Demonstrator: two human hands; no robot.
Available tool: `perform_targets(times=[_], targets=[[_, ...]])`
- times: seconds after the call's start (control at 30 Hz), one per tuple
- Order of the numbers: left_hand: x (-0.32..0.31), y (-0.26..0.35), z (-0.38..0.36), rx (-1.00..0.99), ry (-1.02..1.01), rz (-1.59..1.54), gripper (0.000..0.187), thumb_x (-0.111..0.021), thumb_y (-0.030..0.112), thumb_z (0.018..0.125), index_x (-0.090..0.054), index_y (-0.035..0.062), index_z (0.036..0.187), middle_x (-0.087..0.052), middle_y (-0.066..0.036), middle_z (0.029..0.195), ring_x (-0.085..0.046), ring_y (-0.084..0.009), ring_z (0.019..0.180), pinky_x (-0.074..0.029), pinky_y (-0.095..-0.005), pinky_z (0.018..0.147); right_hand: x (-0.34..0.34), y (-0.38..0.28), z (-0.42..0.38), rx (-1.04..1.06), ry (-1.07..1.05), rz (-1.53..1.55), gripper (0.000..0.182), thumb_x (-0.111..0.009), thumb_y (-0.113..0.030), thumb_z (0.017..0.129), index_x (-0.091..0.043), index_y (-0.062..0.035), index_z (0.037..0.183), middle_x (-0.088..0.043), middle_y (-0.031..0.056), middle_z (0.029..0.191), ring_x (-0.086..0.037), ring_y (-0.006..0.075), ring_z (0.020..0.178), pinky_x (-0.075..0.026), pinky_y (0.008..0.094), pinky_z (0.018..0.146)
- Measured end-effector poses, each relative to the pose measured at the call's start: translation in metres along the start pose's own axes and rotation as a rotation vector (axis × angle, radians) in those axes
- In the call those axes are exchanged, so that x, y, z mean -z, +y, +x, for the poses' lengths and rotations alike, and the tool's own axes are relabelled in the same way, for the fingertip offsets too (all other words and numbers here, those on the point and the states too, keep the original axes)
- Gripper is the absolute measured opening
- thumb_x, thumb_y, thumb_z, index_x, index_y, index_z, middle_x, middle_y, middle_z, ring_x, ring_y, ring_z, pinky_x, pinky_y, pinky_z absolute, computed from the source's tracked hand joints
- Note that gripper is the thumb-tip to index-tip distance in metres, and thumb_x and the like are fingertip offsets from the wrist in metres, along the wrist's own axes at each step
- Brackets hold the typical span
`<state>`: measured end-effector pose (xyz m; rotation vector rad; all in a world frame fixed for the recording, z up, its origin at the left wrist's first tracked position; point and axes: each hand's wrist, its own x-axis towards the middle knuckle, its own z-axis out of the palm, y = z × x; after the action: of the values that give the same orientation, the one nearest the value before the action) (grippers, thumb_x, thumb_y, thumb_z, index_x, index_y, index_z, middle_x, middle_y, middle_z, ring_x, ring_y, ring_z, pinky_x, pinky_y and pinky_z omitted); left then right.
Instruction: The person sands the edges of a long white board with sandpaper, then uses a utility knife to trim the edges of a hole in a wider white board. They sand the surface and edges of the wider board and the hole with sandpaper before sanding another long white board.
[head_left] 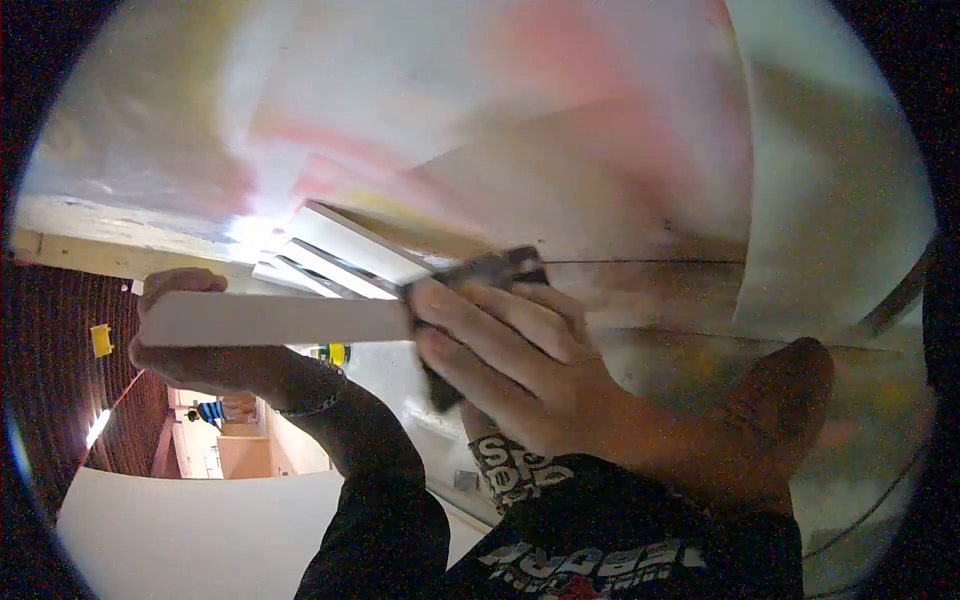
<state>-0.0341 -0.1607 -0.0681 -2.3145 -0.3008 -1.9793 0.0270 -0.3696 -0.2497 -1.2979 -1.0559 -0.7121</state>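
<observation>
Strip [275,318], white and flat, sits level mid-frame between both hands. I see the left hand [185,340] with fingers wrapped around its left end. Right hand [510,365] has fingers clamped on a dark tool [490,272], pressed at the strip's right end. More white strips [340,255] behind; blurred wall [600,130] beyond.

Left hand [185,345] wraps the far-left end of the long flat white strip [275,318], which runs level across to the right hand [520,370]. Right hand's fingers [470,315] lie over the dark flat block [480,300], pressed against the strip's right end. Slanted white slats [340,255] sit just above, behind the strip.
</observation>
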Motion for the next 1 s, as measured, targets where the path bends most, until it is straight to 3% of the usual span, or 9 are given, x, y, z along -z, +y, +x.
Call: perform_targets(times=[0.07,0.1,0.13,0.2,0.27,0.33,0.8,0.93,1.0], targets=[[0.005,-0.003,-0.002,-0.274,0.013,-0.239,0.045,-0.029,0.043,0.105,-0.042,0.0040,0.086,-0.059,-0.017,0.074,-0.060,-0.0241,0.062,-0.051,-0.0326,0.052,0.004,0.001,-0.022,-0.007,-0.086,-0.031,0.048,-0.056,-0.022,0.085,-0.062,-0.0036,0.128,-0.054,0.0131,0.143,-0.050,0.0246,0.127,-0.043,0.0395,0.099],[0.010,-0.012,0.007,-0.422,-0.072,-0.217,0.047,-0.029,0.044,0.105,-0.042,0.0040,0.084,-0.058,-0.016,0.074,-0.058,-0.0233,0.061,-0.052,-0.0352,0.055,0.007,-0.007,-0.014,-0.047,-0.047,-0.016,0.036,-0.070,-0.016,0.083,-0.068,-0.0040,0.117,-0.062,0.0122,0.135,-0.055,0.0220,0.119,-0.043,0.0347,0.097],[0.010,-0.005,0.004,-0.423,-0.084,-0.215,0.047,-0.029,0.044,0.105,-0.042,0.0040,0.084,-0.058,-0.016,0.074,-0.058,-0.0233,0.061,-0.052,-0.0352,0.055,0.006,-0.012,-0.005,-0.059,-0.047,-0.012,0.036,-0.070,-0.016,0.083,-0.068,-0.0040,0.117,-0.062,0.0122,0.135,-0.055,0.0220,0.119,-0.043,0.0347,0.097],[0.007,0.005,-0.002,-0.489,0.025,-0.012,0.067,-0.021,0.063,0.101,-0.049,0.0042,0.086,-0.060,-0.015,0.076,-0.060,-0.0229,0.065,-0.053,-0.0354,0.059,-0.001,-0.013,0.012,0.042,-0.013,0.031,0.047,-0.055,-0.024,0.085,-0.063,-0.0053,0.127,-0.051,0.0113,0.147,-0.049,0.0235,0.127,-0.042,0.0386,0.101],[0.008,0.010,-0.003,-0.460,0.043,0.018,0.067,-0.021,0.064,0.101,-0.049,0.0042,0.087,-0.060,-0.015,0.076,-0.060,-0.0229,0.065,-0.053,-0.0354,0.059,0.005,-0.014,0.004,0.015,-0.038,0.061,0.046,-0.056,-0.024,0.085,-0.064,-0.0072,0.127,-0.049,0.0088,0.149,-0.049,0.0231,0.127,-0.042,0.0387,0.102],[0.010,0.007,-0.003,-0.442,0.027,-0.011,0.068,-0.021,0.064,0.101,-0.049,0.0042,0.087,-0.060,-0.015,0.076,-0.060,-0.0229,0.065,-0.053,-0.0354,0.059,0.001,-0.004,-0.025,-0.049,-0.061,-0.048,0.028,-0.070,-0.016,0.086,-0.068,-0.0049,0.112,-0.062,0.0142,0.133,-0.053,0.0247,0.120,-0.046,0.0388,0.096],[0.022,0.010,-0.002,-0.418,-0.010,0.053,0.072,-0.019,0.068,0.098,-0.051,0.0042,0.088,-0.061,-0.014,0.076,-0.060,-0.0228,0.066,-0.053,-0.0355,0.060,0.007,-0.015,-0.018,0.048,-0.136,0.070,0.036,-0.070,-0.026,0.082,-0.069,-0.0160,0.117,-0.060,0.0054,0.138,-0.053,0.0178,0.120,-0.042,0.0379,0.101],[0.020,0.013,-0.007,-0.398,-0.007,0.065,0.074,-0.018,0.069,0.098,-0.051,0.0041,0.088,-0.061,-0.014,0.076,-0.060,-0.0227,0.066,-0.053,-0.0356,0.061,0.004,-0.014,-0.005,0.115,-0.058,0.173,0.037,-0.072,-0.019,0.081,-0.069,-0.0146,0.118,-0.056,0.0149,0.142,-0.054,0.0151,0.120,-0.045,0.0362,0.098],[0.023,0.013,-0.005,-0.387,-0.015,0.042,0.074,-0.018,0.070,0.097,-0.052,0.0041,0.088,-0.061,-0.014,0.076,-0.060,-0.0227,0.066,-0.053,-0.0356,0.061,0.019,0.002,-0.027,-0.013,-0.314,0.092,0.043,-0.065,-0.007,0.084,-0.062,-0.0067,0.128,-0.053,0.0218,0.143,-0.054,0.0220,0.126,-0.043,0.0408,0.103]])
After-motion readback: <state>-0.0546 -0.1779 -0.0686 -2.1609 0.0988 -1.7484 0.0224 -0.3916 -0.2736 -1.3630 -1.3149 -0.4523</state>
